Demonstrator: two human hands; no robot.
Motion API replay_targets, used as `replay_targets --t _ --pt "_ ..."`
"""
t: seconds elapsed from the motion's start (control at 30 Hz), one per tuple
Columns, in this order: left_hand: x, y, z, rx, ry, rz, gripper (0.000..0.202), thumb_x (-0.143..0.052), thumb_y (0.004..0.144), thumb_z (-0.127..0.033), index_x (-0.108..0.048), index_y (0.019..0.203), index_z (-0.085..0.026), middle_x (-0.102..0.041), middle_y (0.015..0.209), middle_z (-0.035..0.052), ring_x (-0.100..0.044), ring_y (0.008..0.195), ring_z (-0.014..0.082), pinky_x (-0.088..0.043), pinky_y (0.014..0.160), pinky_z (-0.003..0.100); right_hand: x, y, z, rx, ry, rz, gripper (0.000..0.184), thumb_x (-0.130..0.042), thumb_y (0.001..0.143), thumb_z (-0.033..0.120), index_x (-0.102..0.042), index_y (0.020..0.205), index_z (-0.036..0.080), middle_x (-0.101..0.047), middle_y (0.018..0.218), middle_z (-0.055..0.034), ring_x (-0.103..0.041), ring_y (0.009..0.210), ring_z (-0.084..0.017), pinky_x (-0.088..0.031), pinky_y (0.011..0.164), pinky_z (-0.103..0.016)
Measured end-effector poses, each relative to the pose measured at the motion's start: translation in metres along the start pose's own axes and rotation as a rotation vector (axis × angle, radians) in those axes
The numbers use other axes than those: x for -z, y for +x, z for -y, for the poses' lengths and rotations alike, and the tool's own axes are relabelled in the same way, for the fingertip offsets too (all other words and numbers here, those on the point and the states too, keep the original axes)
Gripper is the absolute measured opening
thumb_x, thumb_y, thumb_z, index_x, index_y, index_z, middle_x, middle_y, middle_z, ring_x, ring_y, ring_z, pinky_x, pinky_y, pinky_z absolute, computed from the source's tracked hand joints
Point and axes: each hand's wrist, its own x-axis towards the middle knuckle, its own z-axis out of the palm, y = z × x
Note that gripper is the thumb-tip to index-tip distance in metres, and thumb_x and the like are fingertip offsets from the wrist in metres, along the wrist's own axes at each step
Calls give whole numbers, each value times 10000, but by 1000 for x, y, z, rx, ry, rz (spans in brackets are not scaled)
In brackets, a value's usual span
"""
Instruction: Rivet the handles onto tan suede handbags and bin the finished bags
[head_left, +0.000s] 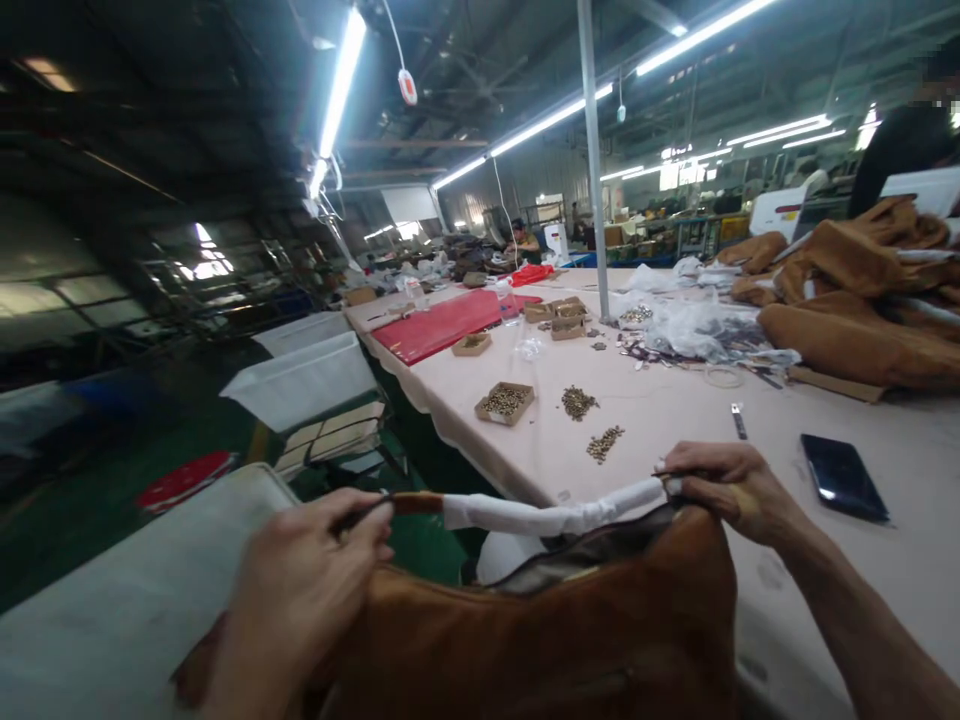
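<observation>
A brown handbag (555,640) hangs between my hands in front of the table, its dark-lined mouth partly open. Its strap (547,516) is wrapped in white paper along the middle. My left hand (307,570), somewhat blurred, is closed around the strap's left end, where bare brown shows beside the fingers. At the right end, my right hand (731,485) pinches the strap near the bag's upper corner. Right of that hand, a black phone (844,477) and a small metal tool (739,420) lie on the table. Small brass-coloured metal pieces (604,444) lie in loose piles beyond the strap.
A cardboard box (505,403) of small metal pieces stands on the pale table (465,440). Brown bags (862,320) are heaped at the right beside crumpled plastic (694,325). A metal pole (594,160) rises from the table. White bins (307,380) stand at the left.
</observation>
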Motion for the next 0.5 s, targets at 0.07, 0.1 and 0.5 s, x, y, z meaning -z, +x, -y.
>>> replay_targets --t 0.07,0.1,0.5 --pt "-45 8 7 -42 -6 250 287 -571 872 -410 -752 880 -188 -751 781 28 -711 729 219 -491 668 288 13 5 -13 -138 6 176 229 -771 896 381 -827 920 159 -738 862 -76 -653 791 -195 -470 666 -264" --pt "-68 13 13 -93 21 313 288 -557 880 -389 -751 806 -190 -752 778 37 -713 756 221 -492 702 290 17 7 -20 -216 20 245 270 -774 888 413 -824 903 148 -736 845 -76 -640 761 -187 -449 642 -257" --pt "-182 -5 -82 -690 -383 331 348 -583 959 -339 -699 1248 -185 -729 1226 97 -661 1136 219 -485 1039 305 -29 45 -37 -450 118 458 400 -764 873 515 -778 840 117 -656 720 -32 -537 638 -138 -354 558 -241"
